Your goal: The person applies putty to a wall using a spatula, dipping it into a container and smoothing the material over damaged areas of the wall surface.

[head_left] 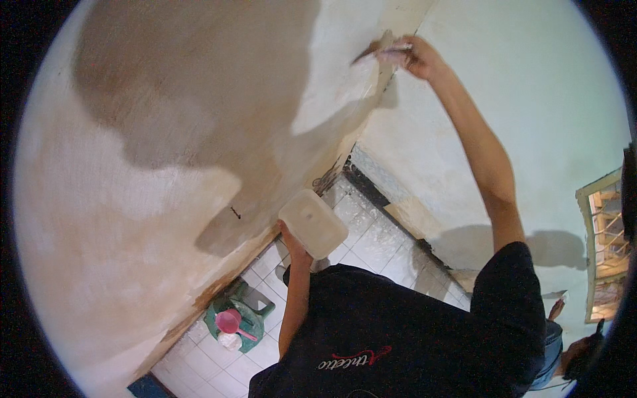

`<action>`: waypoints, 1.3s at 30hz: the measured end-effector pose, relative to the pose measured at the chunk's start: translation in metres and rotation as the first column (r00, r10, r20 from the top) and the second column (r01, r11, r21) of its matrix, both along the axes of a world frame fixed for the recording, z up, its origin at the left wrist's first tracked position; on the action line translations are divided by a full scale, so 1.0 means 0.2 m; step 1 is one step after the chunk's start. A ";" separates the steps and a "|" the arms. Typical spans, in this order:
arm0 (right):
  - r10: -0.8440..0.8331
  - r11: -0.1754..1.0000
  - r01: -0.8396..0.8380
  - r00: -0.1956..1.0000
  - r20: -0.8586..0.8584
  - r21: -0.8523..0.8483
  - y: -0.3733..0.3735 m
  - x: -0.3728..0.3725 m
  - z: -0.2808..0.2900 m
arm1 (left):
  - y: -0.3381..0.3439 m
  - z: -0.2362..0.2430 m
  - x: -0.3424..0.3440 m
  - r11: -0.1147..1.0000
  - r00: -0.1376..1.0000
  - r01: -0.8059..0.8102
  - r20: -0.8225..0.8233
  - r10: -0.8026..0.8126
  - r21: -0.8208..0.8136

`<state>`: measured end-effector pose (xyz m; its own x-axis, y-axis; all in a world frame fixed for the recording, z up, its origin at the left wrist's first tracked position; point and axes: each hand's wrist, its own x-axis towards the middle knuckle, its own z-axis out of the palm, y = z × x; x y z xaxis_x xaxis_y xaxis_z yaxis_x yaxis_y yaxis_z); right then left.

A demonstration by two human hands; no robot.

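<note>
My right hand is raised at the corner where two walls meet, its fingers closed on a putty knife. The tool is slightly blurred, and its dark blade is against or close to the left wall. Lower down, my left hand grips the edge of a whitish, rounded rectangular plastic tub. The tub is at chest level in front of my black shirt. Part of this hand is hidden by the tub. Darker, damp-looking patches and my shadow cover much of the plastered wall.
A green plastic stool stands by the left wall, with a pink dipper and a white lump on it. White floor tiles have pale smears. Another person is at lower right, near a barred window.
</note>
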<state>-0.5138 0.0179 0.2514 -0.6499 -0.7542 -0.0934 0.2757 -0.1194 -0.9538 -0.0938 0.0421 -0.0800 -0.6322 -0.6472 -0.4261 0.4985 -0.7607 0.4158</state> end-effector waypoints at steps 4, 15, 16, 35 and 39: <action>-0.075 0.997 0.073 0.995 -0.060 -0.031 0.10 0.23 0.47 | 0.00 0.02 -0.05 0.999 0.996 0.037 -0.084 -0.035 0.019; 0.228 0.971 -0.222 0.971 0.067 -0.090 0.23 0.33 -1.04 | 0.05 0.10 0.03 0.989 1.000 -0.012 -0.021 0.009 -0.149; 0.193 0.981 -0.191 0.972 0.136 -0.029 0.18 0.40 -1.11 | 0.05 0.09 0.06 0.988 0.999 -0.031 -0.022 0.028 -0.154; -0.038 0.988 0.028 0.997 -0.065 -0.150 0.08 0.15 0.99 | -0.02 0.03 -0.07 0.995 0.987 0.095 -0.133 -0.093 0.009; 0.068 0.988 -0.093 0.979 -0.192 -0.127 0.15 0.26 0.92 | -0.05 0.06 -0.01 0.990 0.995 0.066 -0.064 -0.075 -0.126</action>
